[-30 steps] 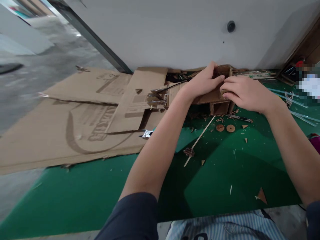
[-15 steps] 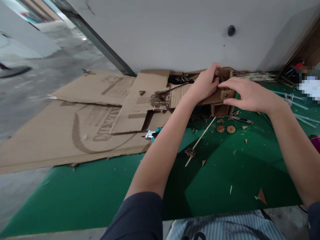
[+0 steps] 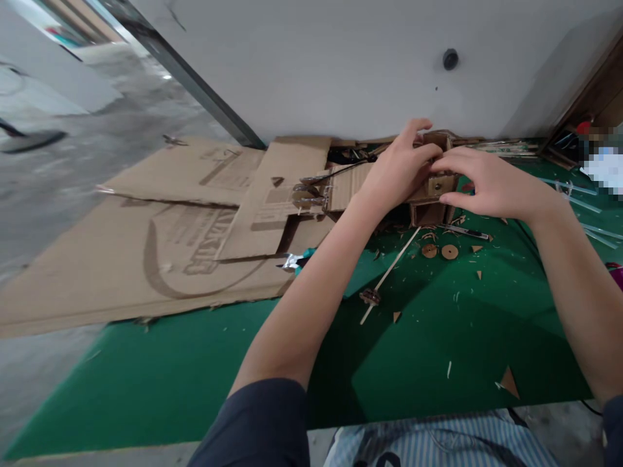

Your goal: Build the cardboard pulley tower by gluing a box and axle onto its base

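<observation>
A cardboard construction (image 3: pixel 348 185) with a box-like right end lies near the wall at the back of the green table. Over the box end is my left hand (image 3: pixel 402 165), its fingers bent at the upper edge and its fingertips near my other hand. My right hand (image 3: pixel 479 178) reaches in from the right, thumb below and fingers above the box's right side. What lies between the fingertips of either hand is hidden. In front of the box, a thin wooden stick (image 3: pixel 396 261) carries a small round brown piece (image 3: pixel 370 297). Two cardboard discs (image 3: pixel 450 251) lie beside it.
Large cardboard sheets (image 3: pixel 195 259) cover the table's left side. Teal-handled pliers (image 3: pixel 296 261) lie beside my left forearm. A craft knife (image 3: pixel 464 231) sits before the box. Clear sticks (image 3: pixel 579 201) lie at the right, cardboard scraps (image 3: pixel 509 383) nearer the front edge. The wall (image 3: pixel 350 71) rises behind.
My left hand has shifted slightly right, its fingers now closer to my right hand. My right hand has moved only a little. The cardboard construction stays nearly in place.
</observation>
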Demonstrator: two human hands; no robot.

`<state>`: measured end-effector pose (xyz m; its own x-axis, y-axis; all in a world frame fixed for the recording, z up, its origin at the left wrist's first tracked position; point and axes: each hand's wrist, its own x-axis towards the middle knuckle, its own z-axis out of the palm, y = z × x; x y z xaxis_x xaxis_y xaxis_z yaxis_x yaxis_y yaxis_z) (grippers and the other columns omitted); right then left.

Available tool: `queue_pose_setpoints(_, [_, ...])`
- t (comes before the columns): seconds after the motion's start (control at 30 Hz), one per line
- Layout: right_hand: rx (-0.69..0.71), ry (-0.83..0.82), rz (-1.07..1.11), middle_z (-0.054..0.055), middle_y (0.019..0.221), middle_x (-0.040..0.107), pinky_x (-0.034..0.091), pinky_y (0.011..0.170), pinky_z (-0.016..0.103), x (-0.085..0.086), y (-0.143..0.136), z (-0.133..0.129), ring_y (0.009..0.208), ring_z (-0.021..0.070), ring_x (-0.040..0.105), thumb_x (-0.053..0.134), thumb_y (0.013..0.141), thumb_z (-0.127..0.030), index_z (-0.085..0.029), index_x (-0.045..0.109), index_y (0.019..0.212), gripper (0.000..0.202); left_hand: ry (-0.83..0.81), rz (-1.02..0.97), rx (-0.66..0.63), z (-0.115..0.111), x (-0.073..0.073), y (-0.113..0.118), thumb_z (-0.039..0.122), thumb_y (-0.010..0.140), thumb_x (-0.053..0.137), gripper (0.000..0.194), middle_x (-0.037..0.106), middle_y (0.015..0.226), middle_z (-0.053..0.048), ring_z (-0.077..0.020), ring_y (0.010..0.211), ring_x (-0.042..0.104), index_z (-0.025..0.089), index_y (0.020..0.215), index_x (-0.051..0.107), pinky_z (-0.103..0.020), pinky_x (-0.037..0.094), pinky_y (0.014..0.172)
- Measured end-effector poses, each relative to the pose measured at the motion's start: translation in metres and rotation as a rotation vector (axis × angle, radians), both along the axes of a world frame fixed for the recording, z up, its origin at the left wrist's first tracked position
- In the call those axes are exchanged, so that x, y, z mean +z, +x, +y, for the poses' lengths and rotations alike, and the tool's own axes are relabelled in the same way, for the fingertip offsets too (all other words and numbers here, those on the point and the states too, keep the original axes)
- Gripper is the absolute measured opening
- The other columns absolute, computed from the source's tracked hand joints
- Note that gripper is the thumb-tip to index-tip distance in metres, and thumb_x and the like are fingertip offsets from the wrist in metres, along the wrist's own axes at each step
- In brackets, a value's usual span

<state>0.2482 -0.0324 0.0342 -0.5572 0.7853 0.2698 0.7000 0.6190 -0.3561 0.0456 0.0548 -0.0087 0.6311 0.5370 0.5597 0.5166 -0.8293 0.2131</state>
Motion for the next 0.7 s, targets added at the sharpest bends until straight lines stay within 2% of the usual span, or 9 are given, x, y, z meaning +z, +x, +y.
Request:
queue_pose_setpoints(0.1, [0.002, 0.024, -0.008, 0.011, 0.138, 0.064, 0.049, 0.1, 0.048, -0.002, 0.001, 0.002, 0.121, 0.0324, 0.06, 0.057, 0.096, -0.034, -0.027, 0.064, 0.139, 0.044, 0.091, 0.071, 0.108, -0.009, 0.004, 0.003, 0.016, 0.098, 0.051, 0.018, 0.052, 0.151, -0.012, -0.0325, 0.135, 0.052, 0.023, 0.1, 0.067, -0.05, 0.05, 0.102])
queue_pose_setpoints(0.2, [-0.004, 0.058, -0.007, 0.012, 0.135, 0.065, 0.046, 0.103, 0.049, -0.005, 0.001, 0.006, 0.121, 0.0321, 0.06, 0.051, 0.099, -0.03, -0.024, 0.065, 0.137, 0.041, 0.126, 0.055, 0.1, -0.012, 0.006, 0.0, 0.018, 0.1, 0.05, 0.019, 0.066, 0.131, -0.01, -0.0334, 0.13, 0.057, 0.024, 0.097, 0.068, -0.054, 0.047, 0.104])
queue_pose_setpoints(0.3, [-0.005, 0.084, -0.014, 0.013, 0.133, 0.067, 0.046, 0.102, 0.048, -0.006, 0.001, 0.009, 0.12, 0.0319, 0.061, 0.048, 0.101, -0.032, -0.022, 0.067, 0.133, 0.038, 0.125, 0.047, 0.043, -0.009, 0.004, -0.005, 0.019, 0.101, 0.049, 0.021, 0.072, 0.116, -0.008, -0.0289, 0.118, 0.065, 0.025, 0.104, 0.069, -0.05, 0.048, 0.102])
queue_pose_setpoints(0.4, [-0.011, 0.097, -0.025, 0.012, 0.128, 0.068, 0.046, 0.099, 0.046, -0.007, 0.0, 0.008, 0.117, 0.0318, 0.061, 0.049, 0.101, -0.033, -0.022, 0.066, 0.129, 0.035, 0.159, 0.07, 0.016, -0.007, 0.003, -0.006, 0.019, 0.102, 0.046, 0.025, 0.074, 0.117, -0.008, -0.0255, 0.111, 0.068, 0.026, 0.109, 0.069, -0.043, 0.051, 0.096])
queue_pose_setpoints(0.47, [-0.067, 0.101, -0.021, 0.011, 0.123, 0.069, 0.047, 0.094, 0.045, -0.008, 0.0, 0.007, 0.111, 0.0315, 0.062, 0.051, 0.1, -0.032, -0.023, 0.062, 0.13, 0.034, 0.174, 0.105, 0.001, -0.008, 0.004, -0.005, 0.017, 0.102, 0.045, 0.028, 0.074, 0.121, -0.007, -0.0236, 0.108, 0.069, 0.025, 0.113, 0.068, -0.039, 0.052, 0.091])
queue_pose_setpoints(0.57, [-0.162, 0.099, -0.025, 0.009, 0.112, 0.068, 0.046, 0.086, 0.043, -0.01, 0.002, 0.006, 0.098, 0.0297, 0.063, 0.055, 0.097, -0.032, -0.026, 0.055, 0.132, 0.035, 0.205, 0.22, 0.014, -0.011, 0.005, -0.003, 0.014, 0.102, 0.043, 0.029, 0.075, 0.119, -0.01, -0.0245, 0.102, 0.071, 0.021, 0.116, 0.068, -0.037, 0.053, 0.082])
queue_pose_setpoints(0.7, [-0.173, 0.099, -0.063, 0.007, 0.101, 0.066, 0.044, 0.081, 0.04, -0.011, 0.004, 0.009, 0.088, 0.027, 0.061, 0.055, 0.096, -0.031, -0.026, 0.054, 0.125, 0.029, 0.21, 0.241, 0.029, -0.012, 0.004, -0.001, 0.012, 0.101, 0.044, 0.025, 0.073, 0.11, -0.012, -0.0244, 0.1, 0.071, 0.018, 0.112, 0.066, -0.034, 0.052, 0.078])
